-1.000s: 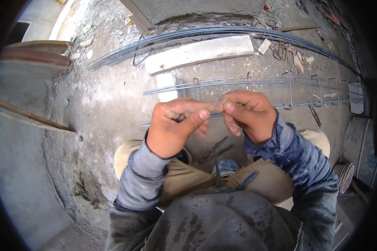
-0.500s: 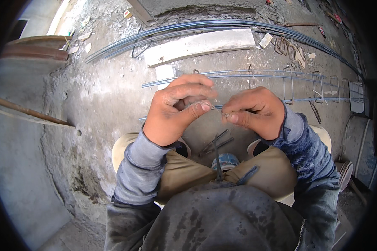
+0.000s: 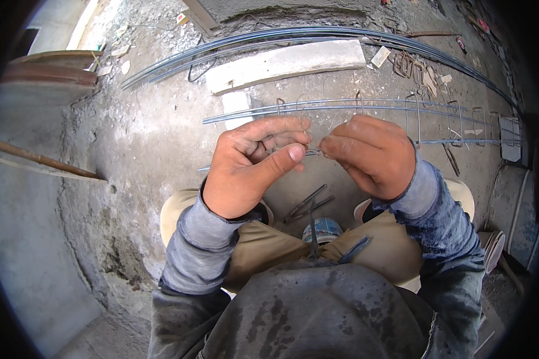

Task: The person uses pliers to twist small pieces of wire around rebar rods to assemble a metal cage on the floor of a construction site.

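Note:
My left hand [image 3: 251,158] is raised in front of my knees, its fingers curled and the thumb pressed inward. Facing it, my right hand [image 3: 374,152] pinches with its fingertips pointing left. Between the two sets of fingertips a thin wire [image 3: 313,152] just shows; most of it is hidden by the fingers. Beneath and beyond the hands lies a rebar cage, its long blue-grey bars [image 3: 245,112] running sideways with square stirrups [image 3: 413,119] on the right part.
A white-stained plank [image 3: 287,64] lies beyond the cage, with a bundle of long bars [image 3: 233,45] behind it. Loose stirrups [image 3: 406,66] lie at the far right. Between my feet are a dark-handled tool [image 3: 308,203] and a blue-and-white can [image 3: 322,230]. A wall stands left.
My right hand has turned over, its back now facing up and its fingertips higher. My left hand has shifted slightly down, with its fingers still curled.

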The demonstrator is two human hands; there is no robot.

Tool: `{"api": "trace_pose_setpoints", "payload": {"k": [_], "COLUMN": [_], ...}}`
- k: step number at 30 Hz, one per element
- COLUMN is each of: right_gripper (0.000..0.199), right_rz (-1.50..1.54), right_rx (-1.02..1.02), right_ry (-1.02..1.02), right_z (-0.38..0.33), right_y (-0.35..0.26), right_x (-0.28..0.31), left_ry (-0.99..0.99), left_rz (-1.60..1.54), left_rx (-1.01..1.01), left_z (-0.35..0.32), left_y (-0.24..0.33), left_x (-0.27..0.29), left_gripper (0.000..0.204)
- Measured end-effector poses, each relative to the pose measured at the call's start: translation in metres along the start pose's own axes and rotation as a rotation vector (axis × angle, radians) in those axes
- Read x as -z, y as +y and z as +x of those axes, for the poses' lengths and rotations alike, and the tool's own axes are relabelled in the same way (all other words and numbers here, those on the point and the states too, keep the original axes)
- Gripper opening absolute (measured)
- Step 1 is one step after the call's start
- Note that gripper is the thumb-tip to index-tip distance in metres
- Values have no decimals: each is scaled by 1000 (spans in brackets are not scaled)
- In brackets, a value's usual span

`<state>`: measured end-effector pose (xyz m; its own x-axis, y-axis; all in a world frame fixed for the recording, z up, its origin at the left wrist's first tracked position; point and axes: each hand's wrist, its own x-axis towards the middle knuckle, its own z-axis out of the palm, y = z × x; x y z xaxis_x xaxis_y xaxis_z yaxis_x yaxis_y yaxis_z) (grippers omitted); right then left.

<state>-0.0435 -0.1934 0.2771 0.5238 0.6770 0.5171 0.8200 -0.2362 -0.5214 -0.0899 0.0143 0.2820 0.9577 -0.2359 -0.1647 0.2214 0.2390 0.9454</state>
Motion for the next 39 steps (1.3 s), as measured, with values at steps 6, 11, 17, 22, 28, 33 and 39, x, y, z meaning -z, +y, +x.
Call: {"api": "trace_pose_setpoints", "payload": {"k": [6, 11, 17, 22, 28, 33, 39], "right_gripper": [32, 20, 18, 19, 17, 16, 15], "right_rz": [48, 163, 368, 450, 278, 313, 773], "right_rx": [-59, -255, -357, -458, -372, -261, -646], "right_ry": [-10, -82, -136, -186, 79, 86, 191], "right_z": [-1, -4, -3, -2, 0, -1, -3], "right_y": [1, -7, -10, -12, -16, -9, -13], "right_x": [-5, -7, -9, -8, -11, -11, -15], "left_ry": [-8, 21, 30, 50, 195, 202, 197], "left_rz": [-70, 116, 86, 1, 205, 245, 291], "left_rx": [-93, -73, -180, -165, -108, -85, -224], "left_z": [3, 0, 2, 3, 1, 1, -5], "left_y": [-5, -5, -12, -10, -8, -6, -2], "left_x": [-1, 7, 5, 0, -10, -14, -17], "left_gripper": [32, 27, 22, 30, 36, 36, 43]}}
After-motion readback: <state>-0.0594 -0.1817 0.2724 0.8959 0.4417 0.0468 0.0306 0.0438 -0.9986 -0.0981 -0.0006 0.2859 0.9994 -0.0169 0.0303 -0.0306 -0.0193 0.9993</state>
